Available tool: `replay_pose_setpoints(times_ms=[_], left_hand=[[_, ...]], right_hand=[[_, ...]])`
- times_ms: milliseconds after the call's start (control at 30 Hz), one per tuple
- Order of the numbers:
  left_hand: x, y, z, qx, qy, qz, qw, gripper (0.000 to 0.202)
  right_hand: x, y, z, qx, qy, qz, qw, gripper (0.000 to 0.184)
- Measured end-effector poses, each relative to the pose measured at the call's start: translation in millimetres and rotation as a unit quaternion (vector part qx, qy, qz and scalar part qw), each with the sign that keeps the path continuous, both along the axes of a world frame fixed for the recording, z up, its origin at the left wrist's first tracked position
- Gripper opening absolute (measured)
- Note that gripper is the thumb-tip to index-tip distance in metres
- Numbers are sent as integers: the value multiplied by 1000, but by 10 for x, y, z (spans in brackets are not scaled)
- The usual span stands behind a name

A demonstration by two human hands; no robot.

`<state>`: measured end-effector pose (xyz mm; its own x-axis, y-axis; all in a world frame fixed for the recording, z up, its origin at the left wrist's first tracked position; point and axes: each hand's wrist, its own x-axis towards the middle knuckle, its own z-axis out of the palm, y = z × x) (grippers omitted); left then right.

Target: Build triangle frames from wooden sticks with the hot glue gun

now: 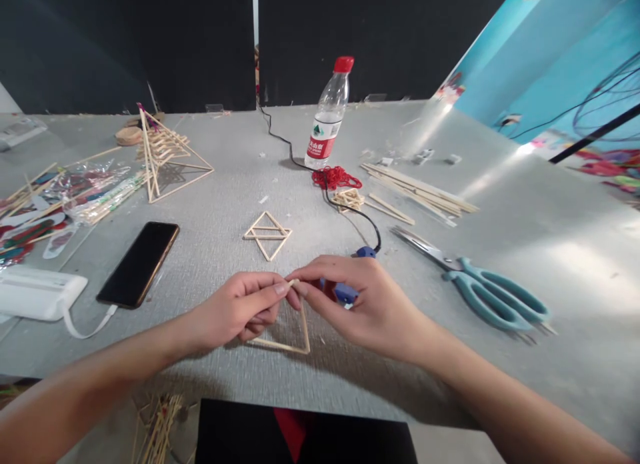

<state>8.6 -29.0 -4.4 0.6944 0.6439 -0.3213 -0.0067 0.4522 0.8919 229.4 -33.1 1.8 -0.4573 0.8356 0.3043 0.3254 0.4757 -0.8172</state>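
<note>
Near the table's front edge my left hand (pixel 253 306) and my right hand (pixel 363 307) meet, fingertips pinched together at one corner of a wooden stick frame (pixel 306 327). Two of its thin sticks show below my fingers; the rest is hidden by my left hand. A blue tool with a black cord, apparently a glue gun (pixel 345 293), lies behind my right hand and is partly covered by it. Just beyond my hands a small diamond-shaped stick frame (pixel 267 236) with crossbars lies flat.
Blue-handled scissors (pixel 493 294) lie on the right, below loose sticks (pixel 420 189). A bottle (pixel 327 117) stands at the back beside red string (pixel 337 178). On the left are a phone (pixel 140 264), a white power bank (pixel 43 293), a stick pyramid (pixel 175 161) and bagged craft pieces (pixel 95 191).
</note>
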Motion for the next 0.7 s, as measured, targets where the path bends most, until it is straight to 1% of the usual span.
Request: replay_pose_setpoints(times_ms=[100,200,267,333,433,567,700], left_hand=[[5,1,-31,1,3,4,1000,29],[-3,3,-56,1,3,8,1000,29],[-16,2,-56,2,0,8,1000,30],[-27,-4,-47,6,-2,11,1000,31],[-25,-16,-31,25,-4,20,999,32],[-3,-27,-36,65,-12,33,997,33],[0,-32,-53,77,-6,40,996,34]], right_hand=[[-10,-5,-12,44,2,15,999,21],[-8,-3,-9,42,9,27,999,22],[-6,2,-7,-2,18,19,1000,21],[-10,6,-13,-74,36,10,997,20],[-34,6,-36,-166,92,10,982,21],[-88,-14,-77,-217,148,1,965,20],[-119,-23,-98,-228,154,0,961,24]])
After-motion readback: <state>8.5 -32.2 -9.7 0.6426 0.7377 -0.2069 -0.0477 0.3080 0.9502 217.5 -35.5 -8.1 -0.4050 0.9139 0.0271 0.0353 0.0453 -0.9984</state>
